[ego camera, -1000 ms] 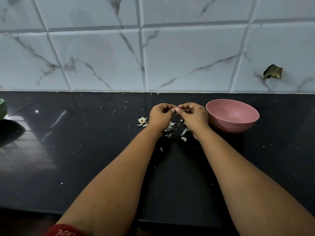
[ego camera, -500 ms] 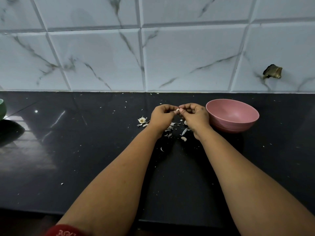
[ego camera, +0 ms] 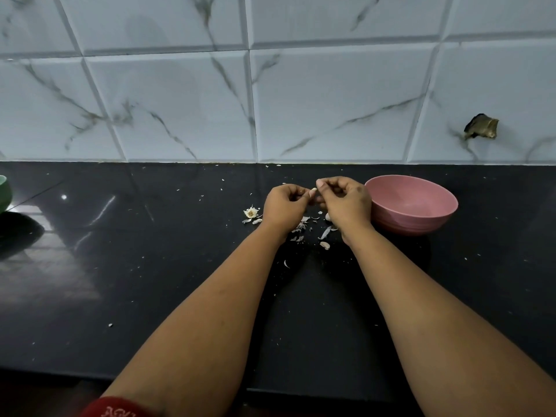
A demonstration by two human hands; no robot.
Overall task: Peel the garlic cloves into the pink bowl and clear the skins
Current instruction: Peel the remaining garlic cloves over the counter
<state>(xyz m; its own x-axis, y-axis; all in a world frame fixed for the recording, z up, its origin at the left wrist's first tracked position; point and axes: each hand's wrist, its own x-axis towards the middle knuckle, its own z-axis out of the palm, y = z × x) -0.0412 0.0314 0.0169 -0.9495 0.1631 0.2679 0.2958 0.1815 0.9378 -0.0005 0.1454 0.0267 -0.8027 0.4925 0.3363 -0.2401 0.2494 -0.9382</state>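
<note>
My left hand (ego camera: 285, 204) and my right hand (ego camera: 346, 201) meet above the black counter, both with curled fingers pinching one small pale garlic clove (ego camera: 313, 192) between their fingertips. The pink bowl (ego camera: 421, 218) stands just right of my right hand; no cloves show on the visible part of its inside. Loose garlic skins (ego camera: 302, 227) lie on the counter under and between my wrists. A garlic clove (ego camera: 325, 245) lies near my right wrist, and another (ego camera: 328, 217) sits partly hidden behind my right hand. The garlic root base (ego camera: 251, 212) lies left of my left hand.
The black counter (ego camera: 150, 266) is speckled with tiny skin flakes and meets a marble-tiled wall (ego camera: 270, 100) at the back. A green bowl (ego camera: 4, 192) peeks in at the far left edge. A broken hole (ego camera: 481, 127) marks the wall at the right.
Both hands have stayed in place, working the clove between their fingertips. The pale clove now shows more between the thumbs.
</note>
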